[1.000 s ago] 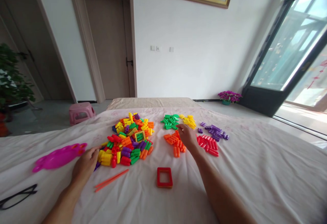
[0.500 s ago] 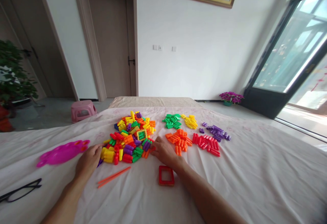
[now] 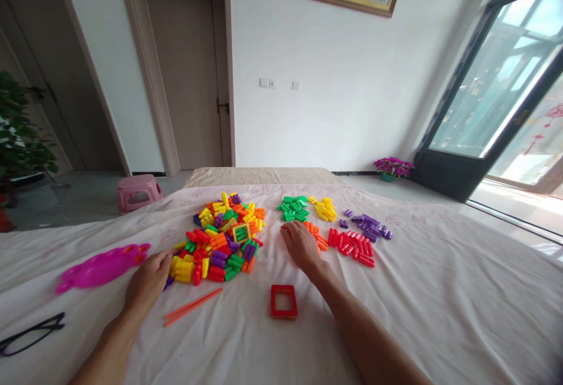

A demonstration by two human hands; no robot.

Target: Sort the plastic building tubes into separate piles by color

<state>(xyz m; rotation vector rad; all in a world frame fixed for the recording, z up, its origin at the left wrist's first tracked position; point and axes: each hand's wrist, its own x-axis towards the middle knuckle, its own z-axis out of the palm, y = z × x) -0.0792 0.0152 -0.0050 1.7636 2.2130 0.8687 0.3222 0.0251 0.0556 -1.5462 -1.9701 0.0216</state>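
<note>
Right hand (image 3: 300,246): finger grip unclear; dragging could scatter orange pieces (image 3: 322,240).
Left hand (image 3: 149,276): can't tell finger grip; nudge might topple mixed heap (image 3: 219,242).

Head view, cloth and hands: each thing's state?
Mixed pile: heaped, unsorted
Green pieces: grouped
Yellow pieces: grouped
Orange pieces: partly hidden
Red pieces: grouped
Purple pieces: loosely grouped
Red frame: flat
Orange sticks: converging
Pink tray: on cloth
Glasses: on cloth
Left hand: curled at mixed pile
Right hand: curled by orange pieces

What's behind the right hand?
Some orange blocks peek out behind the right hand, with green blocks farther back. Whatever the hand itself covers can't be seen.
</note>
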